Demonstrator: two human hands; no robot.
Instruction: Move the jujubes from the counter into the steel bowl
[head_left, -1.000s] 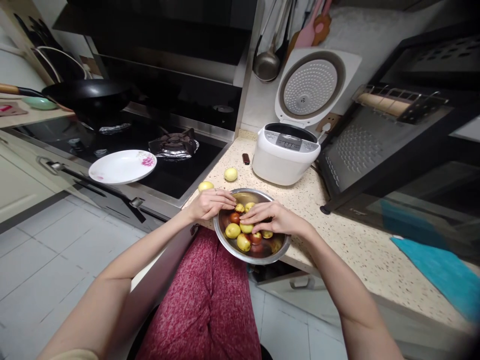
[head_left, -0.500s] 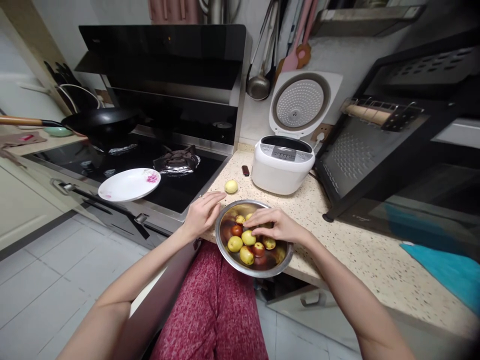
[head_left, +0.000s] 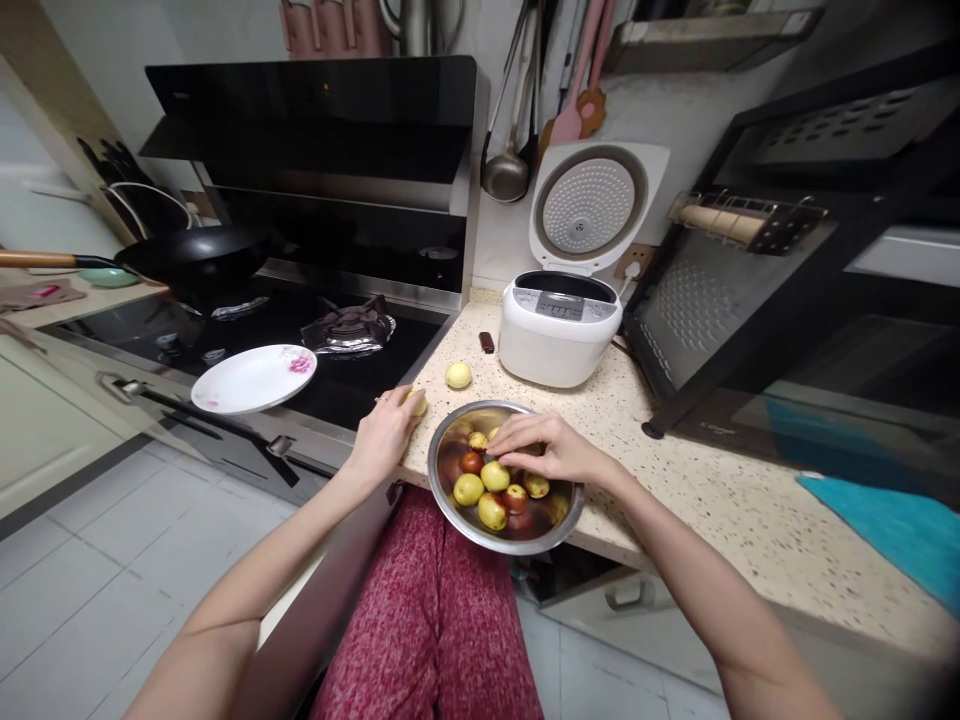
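Observation:
A steel bowl (head_left: 442, 505) at the counter's front edge contains several jujubes, some yellow-green and some red-brown; one yellow-green jujube (head_left: 495, 476) lies near its middle. My right hand (head_left: 559, 450) reaches over the bowl's right rim, its fingers apart just above the fruit, with no fruit visibly gripped. To the left of the bowl, my left hand (head_left: 384, 435) is closed around a pale yellow-green jujube (head_left: 418, 403), partly covered by the fingers, at the counter's edge by the stove. Behind the bowl, another pale jujube (head_left: 458, 375) rests on the counter.
A white rice cooker (head_left: 555, 345) stands behind the bowl, lid up. A small dark red object (head_left: 487, 343) lies beside it. To the left, a flowered white plate (head_left: 247, 385) sits at the stove's front, with a black wok (head_left: 199, 255) behind. A black oven (head_left: 810, 330) fills the right.
My left hand has moved slightly left, away from the bowl rim, and a jujube now shows in its fingers. My right hand stays over the bowl. The view has shifted a little.

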